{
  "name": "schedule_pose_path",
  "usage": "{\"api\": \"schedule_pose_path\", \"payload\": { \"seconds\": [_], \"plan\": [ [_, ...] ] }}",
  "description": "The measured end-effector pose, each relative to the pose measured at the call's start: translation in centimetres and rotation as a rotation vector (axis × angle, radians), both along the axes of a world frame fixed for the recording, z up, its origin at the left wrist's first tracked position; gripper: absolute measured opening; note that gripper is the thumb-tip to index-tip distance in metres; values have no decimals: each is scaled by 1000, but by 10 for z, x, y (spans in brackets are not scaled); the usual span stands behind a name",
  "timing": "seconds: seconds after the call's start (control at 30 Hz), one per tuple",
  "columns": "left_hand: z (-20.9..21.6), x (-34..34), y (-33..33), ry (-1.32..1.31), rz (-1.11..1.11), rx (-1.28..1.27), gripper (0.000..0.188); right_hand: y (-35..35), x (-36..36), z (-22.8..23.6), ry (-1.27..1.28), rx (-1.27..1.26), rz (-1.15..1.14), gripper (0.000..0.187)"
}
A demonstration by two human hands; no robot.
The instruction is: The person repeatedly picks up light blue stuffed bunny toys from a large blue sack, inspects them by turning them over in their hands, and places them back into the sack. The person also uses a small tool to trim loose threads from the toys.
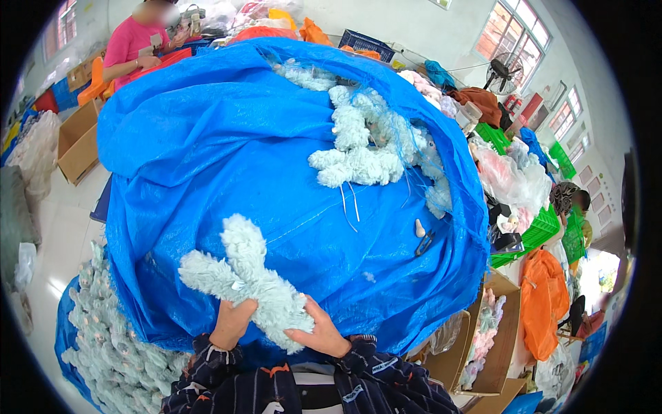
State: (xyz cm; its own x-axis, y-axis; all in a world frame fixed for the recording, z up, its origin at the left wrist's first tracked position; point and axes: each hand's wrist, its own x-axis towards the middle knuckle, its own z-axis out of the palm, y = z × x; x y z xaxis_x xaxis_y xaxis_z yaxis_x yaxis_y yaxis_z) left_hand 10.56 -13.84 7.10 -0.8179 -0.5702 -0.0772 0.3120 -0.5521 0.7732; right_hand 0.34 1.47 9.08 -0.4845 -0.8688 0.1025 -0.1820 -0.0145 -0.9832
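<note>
The plush piece (pixel 256 277) is pale blue-green and shaggy, its pile ruffled into tufts; two long, rounded limbs spread from one end in a V, one toward the far side and one toward the left, and a small white patch shows near where they join. Whether these are ears or legs I cannot tell. It lies slantwise at the near edge of the blue sheet (pixel 207 183), grasped between the left hand (pixel 233 323) on its left side and the right hand (pixel 321 331) at its lower right end, thumbs on the fur and some fingers hidden beneath. The sheet is glossy and creased, rucked up into a raised rim around the far side. Matching plush pieces (pixel 369 141) are heaped at its far right, with thin white strands (pixel 355 205) trailing below; a small pale peg-shaped object (pixel 420 228) and a dark tool (pixel 425 243) lie nearer. Beyond, a big pile of similar plush (pixel 114 345) fills the lower left, a cardboard box (pixel 78 143) stands on the pale floor, green crates (pixel 541 231) and an orange bag (pixel 543 303) crowd the right, and a person in a pink top (pixel 133 47) works at the far left, while a black fan (pixel 502 72) stands near a window (pixel 514 31)
</note>
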Motion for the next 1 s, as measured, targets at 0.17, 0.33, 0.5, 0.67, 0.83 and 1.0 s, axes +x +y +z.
{"api": "schedule_pose_path", "payload": {
  "seconds": [0.17, 0.33, 0.5, 0.67, 0.83, 1.0],
  "plan": [
    [-10, 4, -12, -29, -172, -14, 52, -1, -4, 1, 17, 5, -2, 60],
    [-8, 1, -8, 46, -263, 149, 52, 6, -6, -6, -76, 7, -30, 58],
    [-11, -13, 4, -57, -62, -83, 41, 0, -1, -3, 125, -21, -159, 48],
    [-10, -19, -3, -140, -69, -375, 35, 3, 3, -3, 175, 14, -232, 44],
    [-7, -27, 2, -174, -95, -404, 32, 7, 3, -6, 341, 75, -253, 48],
    [-13, -39, 18, -167, -60, -100, 29, 16, -7, -2, 330, 72, -268, 52]
  ]
}}
